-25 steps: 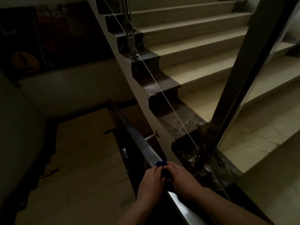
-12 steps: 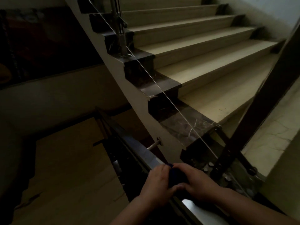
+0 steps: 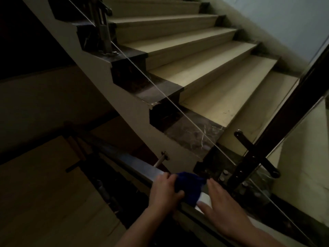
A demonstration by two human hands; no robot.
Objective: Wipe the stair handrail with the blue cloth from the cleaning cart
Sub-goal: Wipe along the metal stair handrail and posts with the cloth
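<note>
Change in right hand: the right hand (image 3: 226,209) is now off the blue cloth (image 3: 189,187), lying flat with fingers spread; half a second ago it was bunched on the cloth against the left.
Change in cloth: more of the cloth shows now, where before it was nearly hidden between both hands.
Change in view: the camera has swung, so the steps (image 3: 204,72) fill more of the picture and the pale wall (image 3: 284,20) at upper right shows.
Left hand grip: the left hand (image 3: 164,190) is closed on the near-left edge of the cloth, thumb pressing into it.
Right hand grip: wide and empty, palm down on the handrail (image 3: 135,164), just right of the cloth; whether its fingertips touch the cloth cannot be told.
Cloth place: draped over the top of the handrail, between the two hands, near the rail's lower end beside the dark post (image 3: 277,129).
Handrail: a flat metal bar running away down and left over the lower flight; its top glints pale beside the cloth.
Containers: none visible in this dim stairwell.
Light: very low, so fine detail of the cloth's folds is unclear.
</note>
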